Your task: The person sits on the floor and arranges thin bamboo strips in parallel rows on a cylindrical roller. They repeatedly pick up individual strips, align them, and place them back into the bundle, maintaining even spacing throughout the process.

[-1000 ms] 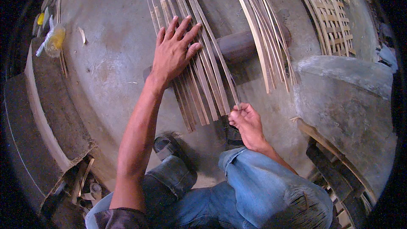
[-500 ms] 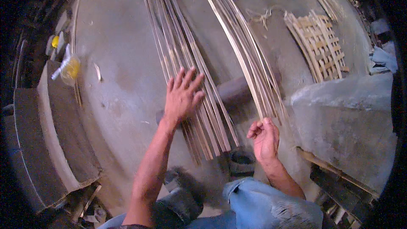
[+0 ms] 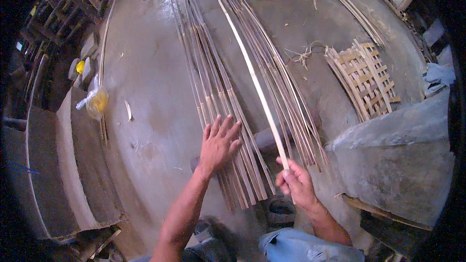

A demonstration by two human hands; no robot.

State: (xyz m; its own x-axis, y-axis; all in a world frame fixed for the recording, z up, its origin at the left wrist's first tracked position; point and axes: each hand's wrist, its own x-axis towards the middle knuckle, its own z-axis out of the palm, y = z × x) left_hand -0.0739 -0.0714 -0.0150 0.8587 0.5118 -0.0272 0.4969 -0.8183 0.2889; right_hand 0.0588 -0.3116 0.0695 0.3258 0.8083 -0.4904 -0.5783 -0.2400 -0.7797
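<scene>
Pale strip [image 3: 265, 105]: gripped near the lower end in the right hand [image 3: 294, 183], thumb closed against curled fingers; extends away above the floor [image 3: 150, 92], along the left edge of a right-hand bundle of brown strips [image 3: 305, 148]. Left hand [image 3: 221, 140]: open, palm down, fingers spread on a left-hand bundle of strips [image 3: 222, 96], grasping none. Beneath both bundles: dark log [image 3: 264, 140], set crosswise. At right: woven panel [image 3: 366, 80], near a grey concrete block [image 3: 388, 165]. At left: clear plastic bag [image 3: 98, 103], yellow inside.
</scene>
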